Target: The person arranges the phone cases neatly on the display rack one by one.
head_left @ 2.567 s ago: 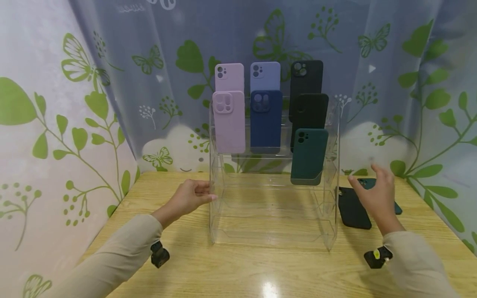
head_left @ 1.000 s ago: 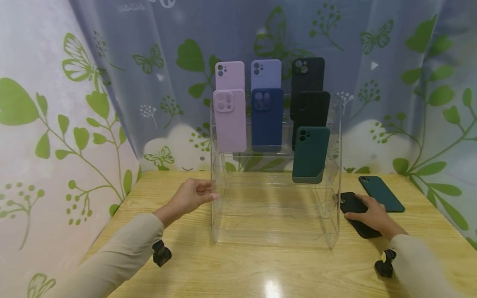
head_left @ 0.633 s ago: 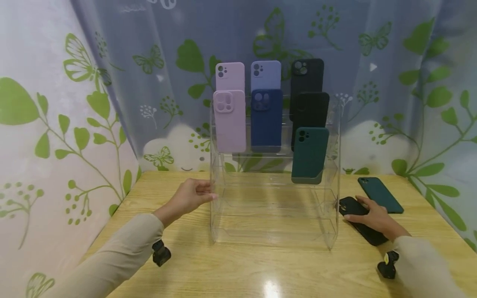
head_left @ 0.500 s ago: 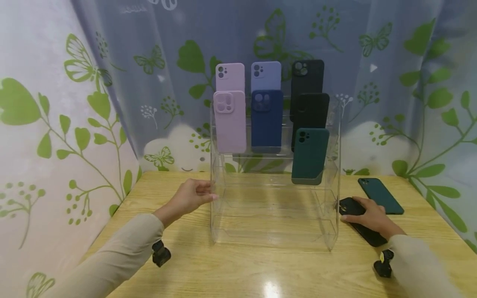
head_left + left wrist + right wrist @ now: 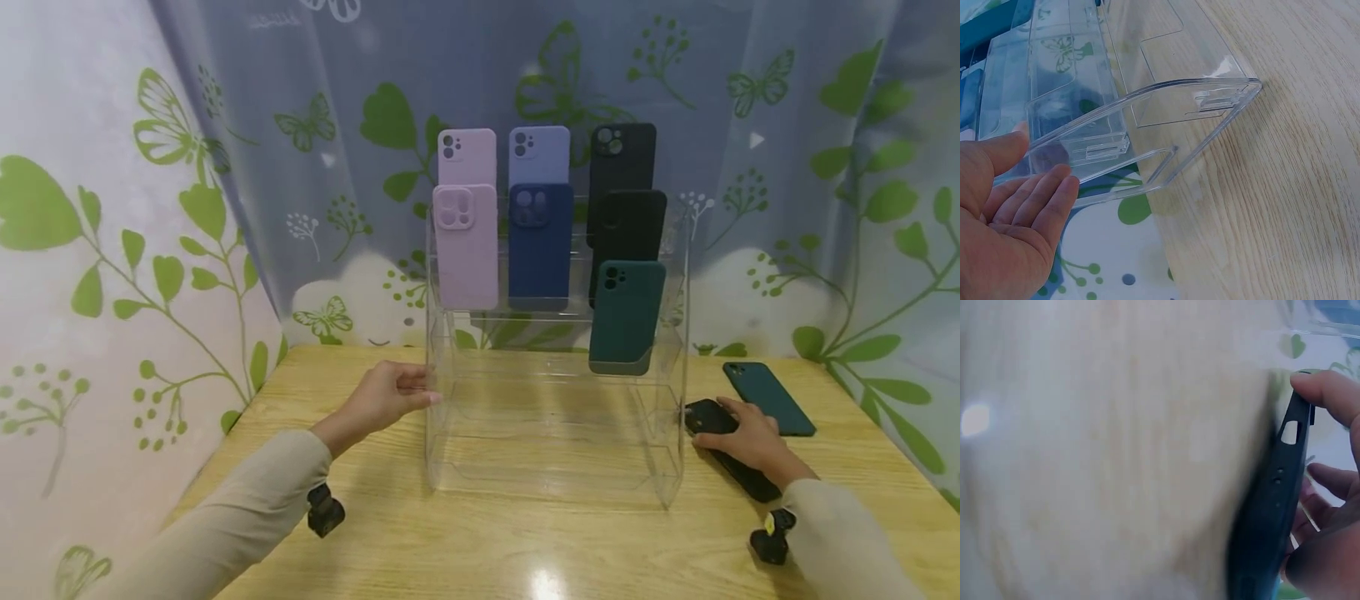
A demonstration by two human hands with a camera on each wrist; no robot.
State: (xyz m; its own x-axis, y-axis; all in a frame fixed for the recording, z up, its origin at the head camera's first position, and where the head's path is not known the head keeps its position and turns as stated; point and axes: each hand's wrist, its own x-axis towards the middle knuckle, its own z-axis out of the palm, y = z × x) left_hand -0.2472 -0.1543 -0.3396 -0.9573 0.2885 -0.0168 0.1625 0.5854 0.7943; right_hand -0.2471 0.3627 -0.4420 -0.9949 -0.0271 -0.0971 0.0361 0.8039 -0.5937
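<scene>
My left hand [image 5: 385, 394] holds the left side of a clear stepped display stand [image 5: 555, 450]. In the left wrist view its thumb [image 5: 1007, 150] and fingers [image 5: 1047, 200] lie on either side of the clear panel's edge. At the stand's right side my right hand [image 5: 750, 437] grips a black phone case [image 5: 712, 417] across its width. The right wrist view shows that case [image 5: 1266, 500] edge-on, close over the table, with cutouts along its rim. A dark green phone case [image 5: 772, 400] lies flat just behind the right hand.
On the stand are two pink cases [image 5: 467, 258], a lilac case [image 5: 540, 154], a blue case [image 5: 540, 258], two black cases [image 5: 633, 221] and a green case [image 5: 628, 317]. A leaf-printed curtain [image 5: 337, 208] hangs behind the wooden table [image 5: 465, 550].
My right hand has come down from above the loose cases and taken hold of the black one, which has shifted toward the front and right. The left hand has stayed at the stand.
</scene>
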